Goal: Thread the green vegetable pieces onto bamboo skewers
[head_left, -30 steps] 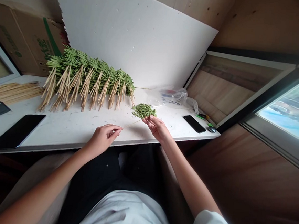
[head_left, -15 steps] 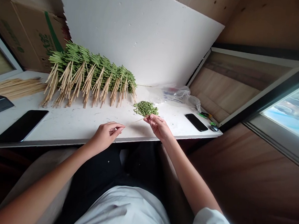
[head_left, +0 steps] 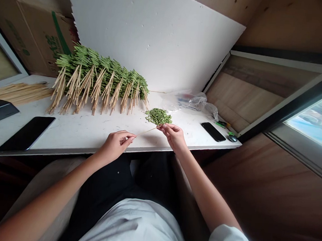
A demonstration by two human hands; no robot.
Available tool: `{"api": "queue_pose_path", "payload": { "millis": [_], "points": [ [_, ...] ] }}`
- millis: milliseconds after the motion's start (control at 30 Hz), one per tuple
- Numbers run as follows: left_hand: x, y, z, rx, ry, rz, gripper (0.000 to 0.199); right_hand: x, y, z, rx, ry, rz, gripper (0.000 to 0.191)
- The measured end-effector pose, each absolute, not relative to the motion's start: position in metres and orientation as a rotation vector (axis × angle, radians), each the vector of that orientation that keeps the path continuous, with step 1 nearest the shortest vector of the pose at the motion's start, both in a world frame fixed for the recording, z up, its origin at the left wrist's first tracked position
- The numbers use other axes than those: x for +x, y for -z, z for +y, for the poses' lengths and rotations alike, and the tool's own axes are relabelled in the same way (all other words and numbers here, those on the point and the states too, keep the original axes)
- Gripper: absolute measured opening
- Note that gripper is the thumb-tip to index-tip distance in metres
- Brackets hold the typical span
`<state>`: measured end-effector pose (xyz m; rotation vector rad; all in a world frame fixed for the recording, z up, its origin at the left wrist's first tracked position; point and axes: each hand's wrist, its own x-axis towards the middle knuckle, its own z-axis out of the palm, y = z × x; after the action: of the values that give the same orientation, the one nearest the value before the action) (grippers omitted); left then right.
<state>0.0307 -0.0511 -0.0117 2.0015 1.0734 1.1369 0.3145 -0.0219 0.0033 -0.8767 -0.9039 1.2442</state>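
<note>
Bench (head_left: 73,136): white, running across the view in front of the seated person; carries everything listed below the panel and box.
Panel (head_left: 151,34): white, upright behind the bench.
Cardboard box (head_left: 31,32): behind the bench, far left.
Skewer stack (head_left: 98,69): green pieces threaded on sticks, bare ends fanned toward the person.
Spare sticks (head_left: 18,91): loose bundle left of the stack.
Left hand (head_left: 114,144): thumb and fingers closed in a pinch on the thin stick's left end.
Right hand (head_left: 175,136): fingers pinched at the stick's right end; whether they also grip a green piece, cannot tell.
Cut green pieces (head_left: 158,116): loose heap just beyond the right hand.
Phone (head_left: 213,132): black, right of the heap.
Thin stick (head_left: 147,131): slanting between both hands, above the bench's front edge.
</note>
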Motion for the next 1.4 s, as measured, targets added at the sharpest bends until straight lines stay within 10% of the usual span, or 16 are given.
{"api": "queue_pose_path", "payload": {
  "millis": [1400],
  "points": [
    [0.0289,0.0079,-0.051,2.237,-1.467,1.021,0.017,0.3121,-0.0017,-0.0266,-0.795,-1.369,-0.949,0.031]
  ]
}}
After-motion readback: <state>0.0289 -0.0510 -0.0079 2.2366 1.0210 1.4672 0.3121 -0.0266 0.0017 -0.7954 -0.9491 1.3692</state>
